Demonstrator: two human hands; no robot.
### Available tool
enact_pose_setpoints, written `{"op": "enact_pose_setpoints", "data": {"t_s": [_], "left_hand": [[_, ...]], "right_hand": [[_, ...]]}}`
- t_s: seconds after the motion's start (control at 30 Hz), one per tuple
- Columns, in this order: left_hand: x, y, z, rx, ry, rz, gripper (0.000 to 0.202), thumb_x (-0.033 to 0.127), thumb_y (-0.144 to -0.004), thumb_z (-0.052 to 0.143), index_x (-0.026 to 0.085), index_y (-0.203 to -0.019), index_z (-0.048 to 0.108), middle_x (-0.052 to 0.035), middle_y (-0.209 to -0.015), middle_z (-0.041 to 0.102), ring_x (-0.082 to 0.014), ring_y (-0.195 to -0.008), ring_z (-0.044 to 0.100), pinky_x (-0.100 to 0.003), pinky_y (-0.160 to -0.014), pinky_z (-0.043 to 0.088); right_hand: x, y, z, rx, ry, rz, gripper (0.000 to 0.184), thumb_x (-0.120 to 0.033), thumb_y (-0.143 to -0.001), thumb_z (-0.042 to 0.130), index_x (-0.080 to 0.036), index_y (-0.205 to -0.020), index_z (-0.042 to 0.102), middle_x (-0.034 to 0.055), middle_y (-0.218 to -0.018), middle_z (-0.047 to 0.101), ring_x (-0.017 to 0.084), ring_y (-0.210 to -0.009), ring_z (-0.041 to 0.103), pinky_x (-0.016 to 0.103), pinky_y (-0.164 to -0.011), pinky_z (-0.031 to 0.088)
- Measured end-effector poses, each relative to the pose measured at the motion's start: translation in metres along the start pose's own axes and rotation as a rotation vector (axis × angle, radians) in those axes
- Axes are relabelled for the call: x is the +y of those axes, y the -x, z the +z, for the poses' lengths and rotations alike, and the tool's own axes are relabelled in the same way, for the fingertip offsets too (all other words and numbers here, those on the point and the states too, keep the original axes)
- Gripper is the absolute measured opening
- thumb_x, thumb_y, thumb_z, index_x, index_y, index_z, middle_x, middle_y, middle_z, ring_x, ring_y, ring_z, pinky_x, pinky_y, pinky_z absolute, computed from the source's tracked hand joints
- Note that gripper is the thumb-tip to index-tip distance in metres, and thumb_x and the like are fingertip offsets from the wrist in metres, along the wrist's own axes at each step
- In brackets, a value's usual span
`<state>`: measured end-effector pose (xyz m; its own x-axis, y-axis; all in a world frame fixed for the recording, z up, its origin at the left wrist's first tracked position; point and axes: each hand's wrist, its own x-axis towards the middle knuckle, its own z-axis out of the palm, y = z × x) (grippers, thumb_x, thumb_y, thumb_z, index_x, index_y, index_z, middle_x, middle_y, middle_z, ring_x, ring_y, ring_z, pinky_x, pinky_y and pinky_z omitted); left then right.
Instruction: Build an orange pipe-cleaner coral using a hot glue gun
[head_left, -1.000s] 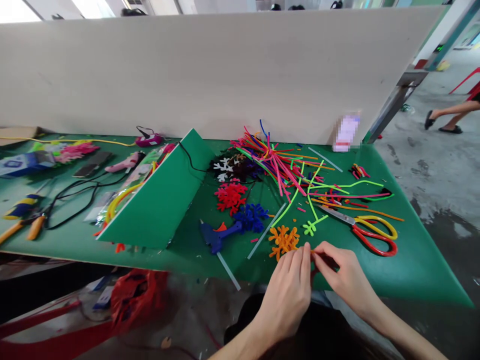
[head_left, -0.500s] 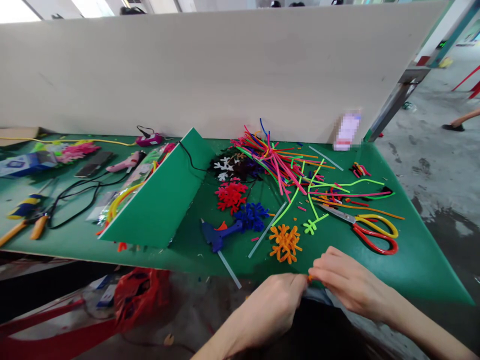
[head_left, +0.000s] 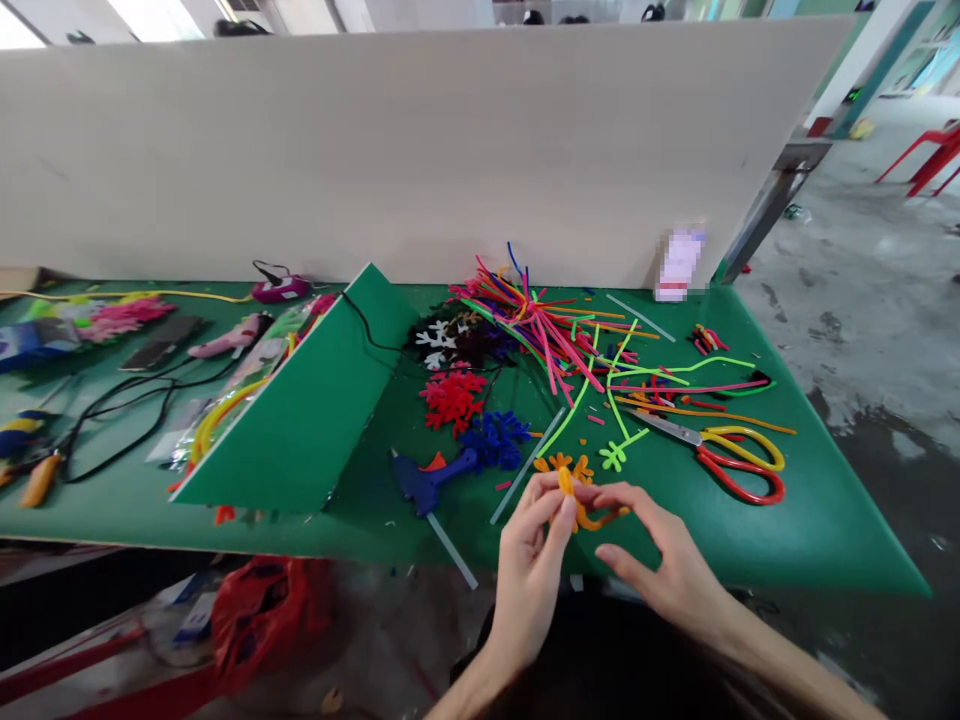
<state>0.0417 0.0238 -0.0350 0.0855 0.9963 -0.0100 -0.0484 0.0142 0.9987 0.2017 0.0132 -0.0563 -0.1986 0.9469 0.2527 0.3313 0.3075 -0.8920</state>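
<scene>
My left hand [head_left: 534, 550] pinches a bent orange pipe cleaner [head_left: 566, 486] between thumb and fingers, over the table's front edge. Just to its right, my right hand [head_left: 667, 560] has its thumb and fingers apart around the pipe cleaner's free end; its fingertips come near or touch the piece. Behind the fingers lies an orange branched pipe-cleaner shape [head_left: 583, 467], largely covered by my hands. A small light-green branched piece [head_left: 613, 457] lies beyond my right hand. Scissors [head_left: 739, 460] with yellow and red handles rest to the right.
A blue glue gun [head_left: 420, 482] lies left of my hands, beside blue [head_left: 495, 440] and red [head_left: 452, 400] branched shapes. A bundle of pipe cleaners [head_left: 532, 315] is at the back. One green board [head_left: 300, 420] stands tilted at left. A white partition [head_left: 420, 150] closes off the far side.
Both hands have risen and moved over the orange shape, hiding most of it. The right hand's fingers have spread from a pinch, and more of the held orange pipe cleaner shows.
</scene>
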Motion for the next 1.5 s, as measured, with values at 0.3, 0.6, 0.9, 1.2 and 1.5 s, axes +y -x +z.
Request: {"op": "enact_pose_setpoints", "data": {"t_s": [0.3, 0.6, 0.9, 1.2, 1.5], "left_hand": [[-0.007, 0.002, 0.001, -0.066, -0.085, -0.079, 0.032, 0.031, -0.09, 0.056, 0.013, -0.066, 0.067, 0.0026, -0.053, 0.045, -0.0096, -0.052, 0.04, -0.021, -0.051, 0.033], [0.008, 0.005, 0.001, -0.237, -0.303, 0.338, 0.033, 0.016, -0.088, 0.052, 0.017, -0.056, 0.049, 0.0032, -0.053, 0.038, -0.0095, -0.049, 0.038, -0.024, -0.048, 0.028], [-0.009, 0.012, 0.012, -0.054, -0.481, 0.652, 0.023, -0.001, -0.084, 0.05, 0.016, -0.07, 0.055, -0.0004, -0.06, 0.05, -0.0117, -0.057, 0.044, -0.023, -0.054, 0.036], [-0.003, 0.017, 0.002, -0.173, -0.702, 0.418, 0.023, 0.007, -0.091, 0.042, 0.015, -0.082, 0.061, -0.0068, -0.075, 0.062, -0.0164, -0.068, 0.06, -0.024, -0.064, 0.051], [0.004, 0.012, -0.005, -0.323, -0.461, 0.16, 0.032, 0.018, -0.092, 0.049, 0.016, -0.061, 0.055, 0.0001, -0.059, 0.057, -0.0106, -0.054, 0.052, -0.019, -0.053, 0.041]], "right_hand": [[-0.006, 0.007, -0.004, 0.017, 0.422, -0.411, 0.018, -0.011, -0.097, 0.044, -0.017, -0.104, 0.059, 0.002, -0.076, 0.062, 0.015, -0.068, 0.056, 0.027, -0.068, 0.049], [-0.028, -0.003, -0.046, -0.09, 0.647, -0.594, 0.02, -0.007, -0.094, 0.048, -0.014, -0.104, 0.064, 0.0087, -0.095, 0.065, 0.02, -0.091, 0.056, 0.038, -0.084, 0.042], [-0.036, -0.011, -0.022, -0.103, -0.296, 0.426, 0.023, -0.034, -0.09, 0.058, -0.016, -0.078, 0.065, -0.0004, -0.061, 0.06, 0.011, -0.053, 0.051, 0.023, -0.05, 0.041], [-0.03, -0.008, 0.007, 0.174, -0.157, 0.318, 0.023, -0.034, -0.09, 0.058, -0.016, -0.076, 0.065, 0.0001, -0.063, 0.062, 0.012, -0.055, 0.055, 0.023, -0.051, 0.045], [-0.017, -0.014, -0.025, -0.202, 0.209, -0.145, 0.017, -0.02, -0.097, 0.048, -0.016, -0.09, 0.063, 0.0035, -0.079, 0.064, 0.015, -0.072, 0.059, 0.025, -0.065, 0.048]]}}
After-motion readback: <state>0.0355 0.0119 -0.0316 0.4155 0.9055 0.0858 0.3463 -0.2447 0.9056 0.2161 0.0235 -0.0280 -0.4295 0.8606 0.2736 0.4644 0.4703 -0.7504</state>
